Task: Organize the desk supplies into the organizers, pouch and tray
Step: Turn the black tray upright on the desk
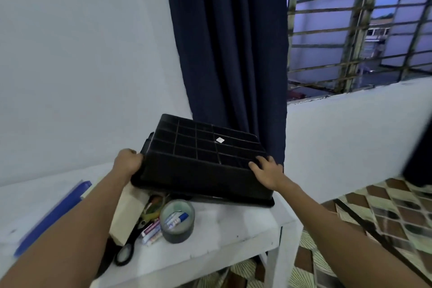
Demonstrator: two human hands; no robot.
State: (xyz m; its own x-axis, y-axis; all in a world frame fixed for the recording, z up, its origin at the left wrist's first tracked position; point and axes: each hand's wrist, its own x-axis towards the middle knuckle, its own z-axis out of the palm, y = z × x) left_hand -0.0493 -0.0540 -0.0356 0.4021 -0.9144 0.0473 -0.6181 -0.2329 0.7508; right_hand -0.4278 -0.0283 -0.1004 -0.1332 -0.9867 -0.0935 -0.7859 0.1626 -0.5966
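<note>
We lift the upturned tray off the supplies.
Left hand and right hand grip its 2 ends; next, flip it upright onto the desk.

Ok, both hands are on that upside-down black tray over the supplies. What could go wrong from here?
1. The black tray, gripped by the left hand and right hand, hangs tilted just above the tape roll and markers; lowering it could knock them off the white table.
2. Its right corner sits close to the table edge, so it may slip off.
3. The scissors lie near the front edge and could get nudged off.
</note>
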